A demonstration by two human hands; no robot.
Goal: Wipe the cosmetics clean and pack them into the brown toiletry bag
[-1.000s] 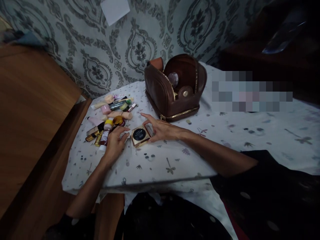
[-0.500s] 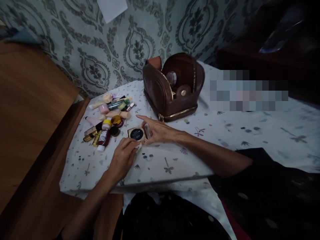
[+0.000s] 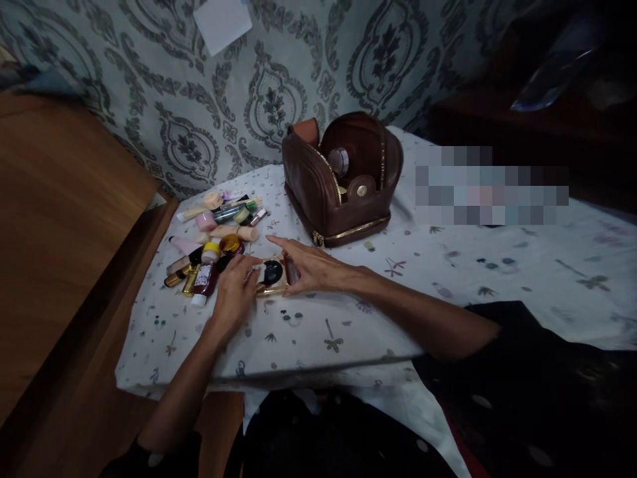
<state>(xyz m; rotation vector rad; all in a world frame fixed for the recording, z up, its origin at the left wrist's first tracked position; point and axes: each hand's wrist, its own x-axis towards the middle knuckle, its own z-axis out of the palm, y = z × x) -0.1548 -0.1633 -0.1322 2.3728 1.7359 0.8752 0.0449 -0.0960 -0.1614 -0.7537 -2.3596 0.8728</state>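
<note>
Left grip [image 3: 235, 289]: fingers curled onto the left edge of the gold compact [image 3: 272, 275], holding it. Right grip [image 3: 312, 267]: thumb and fingers on its right edge, index finger stretched out along the far side. The compact lies flat between them on the cloth-covered worktop [image 3: 448, 279], dark round face up. It is squarish, with no clear long axis, and sits slightly skew to the near edge. Cosmetics heap [image 3: 212, 232] just left. Open brown pouch [image 3: 318, 189] behind.
</note>
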